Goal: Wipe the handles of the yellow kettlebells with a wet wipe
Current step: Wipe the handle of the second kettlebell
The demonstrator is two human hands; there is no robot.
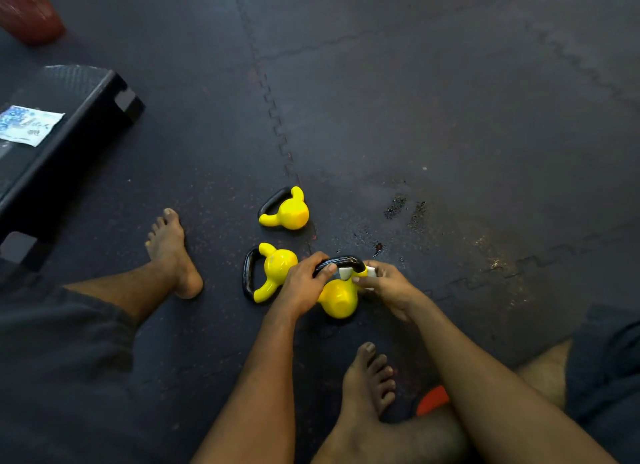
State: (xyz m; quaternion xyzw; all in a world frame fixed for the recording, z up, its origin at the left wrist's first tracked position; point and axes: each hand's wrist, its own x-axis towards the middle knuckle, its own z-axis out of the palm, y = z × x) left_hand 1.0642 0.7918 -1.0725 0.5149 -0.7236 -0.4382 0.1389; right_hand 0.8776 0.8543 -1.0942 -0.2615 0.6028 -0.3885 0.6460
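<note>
On the dark rubber floor mat (415,100), between the person's bare feet, a yellow kettlebell (337,299) is standing with its black handle (341,262) uppermost. The left hand (303,283) is curling closed around the handle's left side, thumb over the bar. The right hand (389,287) is pinching a white wet wipe (346,273) against the handle's right end; the wipe is mostly hidden, so it seems to be wrapping the yellow horn there. Two other yellow kettlebells are lying on their sides just beyond, one (273,271) touching the left hand's knuckles, the other (289,210) farther off.
</note>
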